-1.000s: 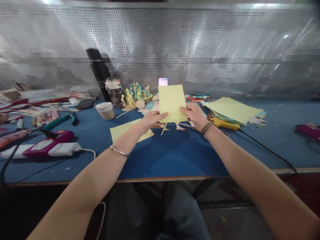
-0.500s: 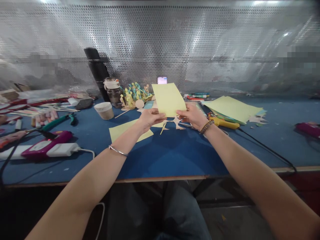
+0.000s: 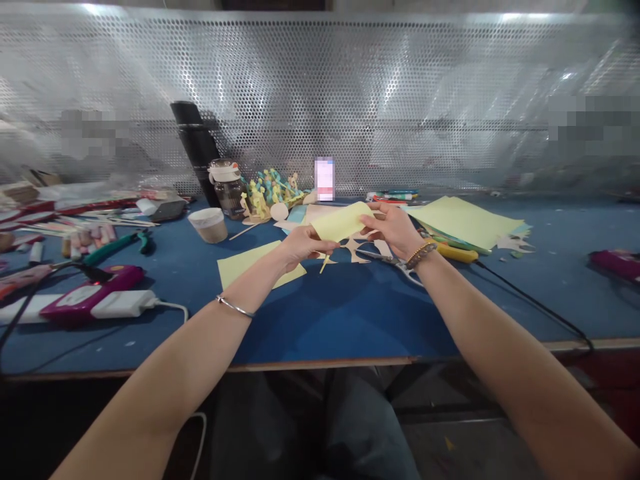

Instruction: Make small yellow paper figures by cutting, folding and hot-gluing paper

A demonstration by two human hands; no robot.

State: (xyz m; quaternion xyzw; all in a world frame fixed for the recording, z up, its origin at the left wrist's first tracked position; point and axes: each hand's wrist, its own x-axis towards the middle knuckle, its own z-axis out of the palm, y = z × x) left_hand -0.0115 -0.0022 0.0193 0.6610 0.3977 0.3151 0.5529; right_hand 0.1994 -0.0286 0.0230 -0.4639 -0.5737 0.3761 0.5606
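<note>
Gripping a yellow sheet [image 3: 343,223] in mid-air over the blue table [image 3: 340,327], as seen from the head camera: clamps the near left corner at 8 o'clock between thumb and fingers of the left hand [image 3: 300,245], and pinches the right edge at 3 o'clock with the right hand [image 3: 395,228]. Probably holds both ends to stop thin paper from flopping and to steer its bend. Looks plain, pale and unmarked, bowed rather than flat; cannot tell whether folded or merely curled. Shows scissors [image 3: 393,260] at 4 o'clock, below the right hand, presumably parked within easy reach. Has a second yellow sheet [image 3: 240,261] lying flat at 8 o'clock, partly hidden by the left hand. Shows a paper stack [image 3: 465,219] at 3 o'clock, perhaps set aside for working room, and a lit phone [image 3: 325,179] nearly at 12 o'clock, likely propped upright for viewing.
</note>
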